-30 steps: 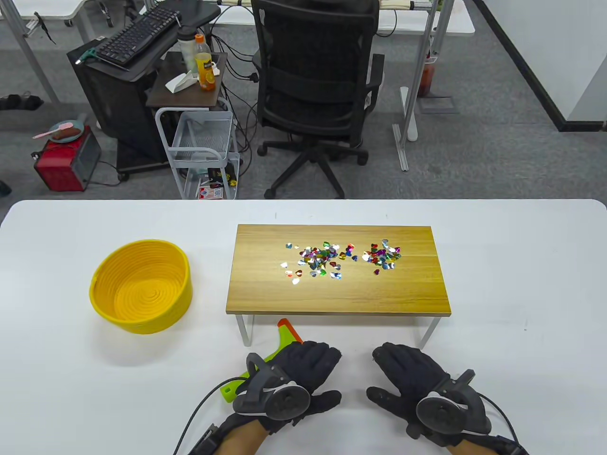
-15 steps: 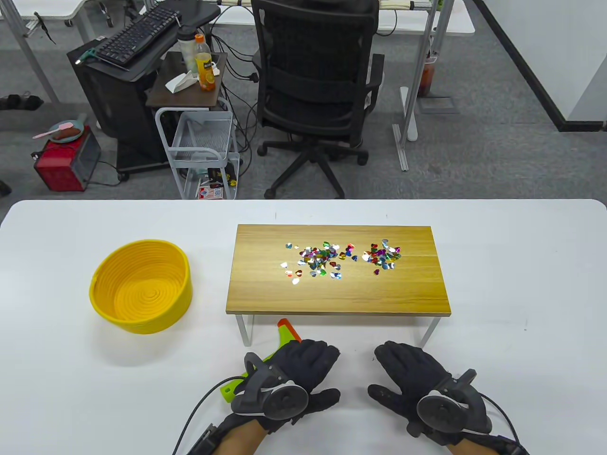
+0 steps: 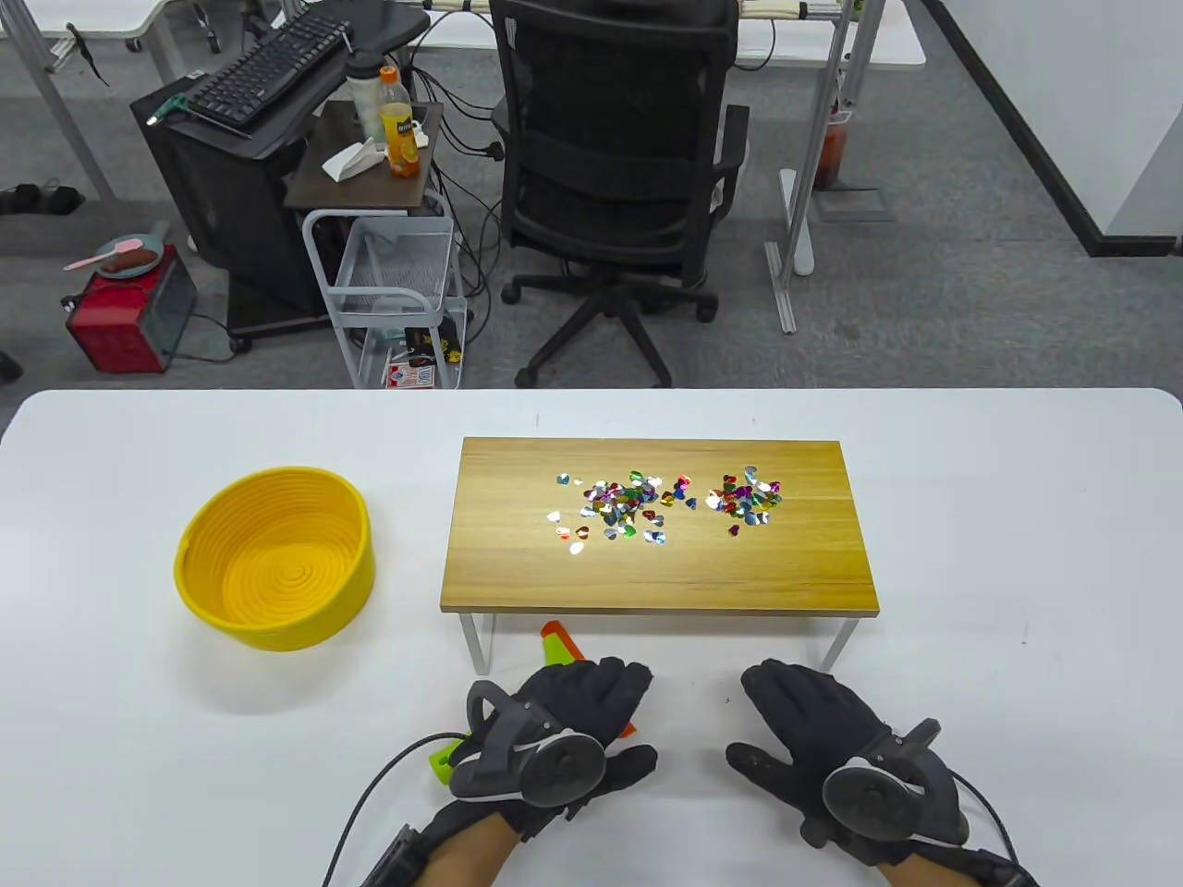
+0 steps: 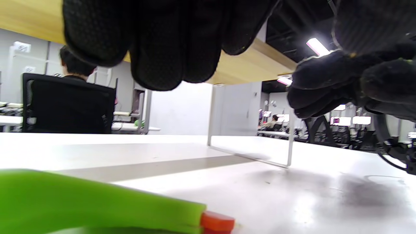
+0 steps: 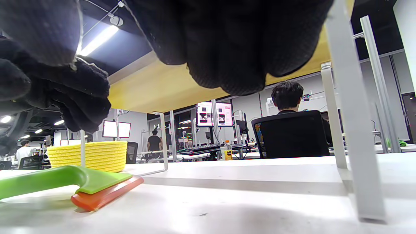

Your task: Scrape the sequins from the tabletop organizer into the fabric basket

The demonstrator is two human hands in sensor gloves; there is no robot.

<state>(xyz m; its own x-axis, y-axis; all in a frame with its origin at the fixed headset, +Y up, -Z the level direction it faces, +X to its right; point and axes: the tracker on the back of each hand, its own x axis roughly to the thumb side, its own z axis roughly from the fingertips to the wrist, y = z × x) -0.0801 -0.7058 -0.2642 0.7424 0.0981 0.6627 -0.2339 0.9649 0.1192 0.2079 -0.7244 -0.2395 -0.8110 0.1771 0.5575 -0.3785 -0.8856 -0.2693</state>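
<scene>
Left grip (image 3: pixel 554 730) spread above green scraper (image 5: pixel 65 182), contact unclear; orange blade plain only in right wrist view.

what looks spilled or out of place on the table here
Only the shiny multicoloured heart sequins, scattered loose in two patches on the raised wooden tabletop organizer. The yellow coiled fabric basket stands upright, and the green scraper with an orange blade lies flat, undamaged.

This is an office: a black mesh swivel chair (image 3: pixel 610 157), a black computer keyboard (image 3: pixel 268 69), and rows of desks.
</scene>
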